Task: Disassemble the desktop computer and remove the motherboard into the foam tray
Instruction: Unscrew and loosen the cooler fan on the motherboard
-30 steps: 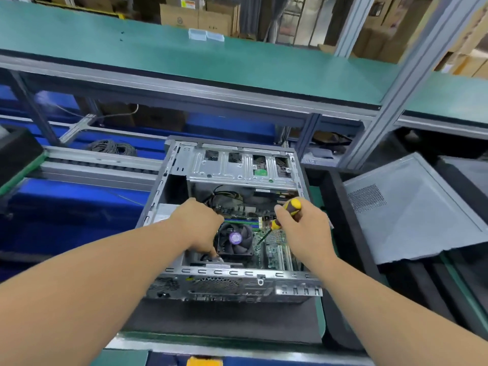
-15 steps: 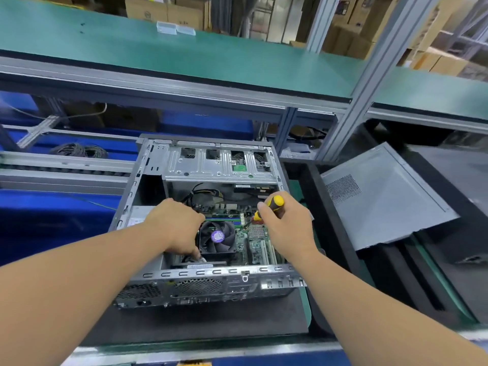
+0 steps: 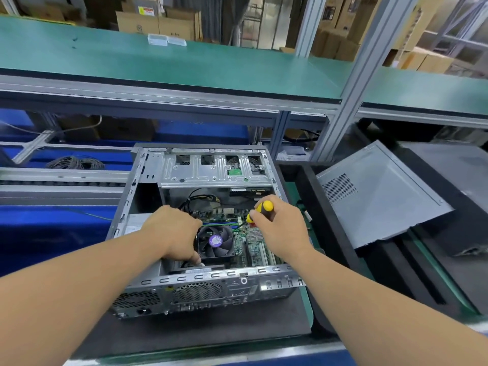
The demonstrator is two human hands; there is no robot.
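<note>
Little has shifted since earlier: both hands stay inside the open case (image 3: pixel 200 282). Nearest, beside the fan (image 3: pixel 215 241), the left hand (image 3: pixel 174 233) curls down, its grip hidden (cannot tell on what). Right of the fan, the right hand (image 3: pixel 281 228) grips a screwdriver (image 3: pixel 260 210), tip on the motherboard (image 3: pixel 253 244). Farther right leans a side panel (image 3: pixel 380 196).

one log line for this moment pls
right hand: grips screwdriver, tip down at motherboard | left hand: reaches beside cpu fan
</note>
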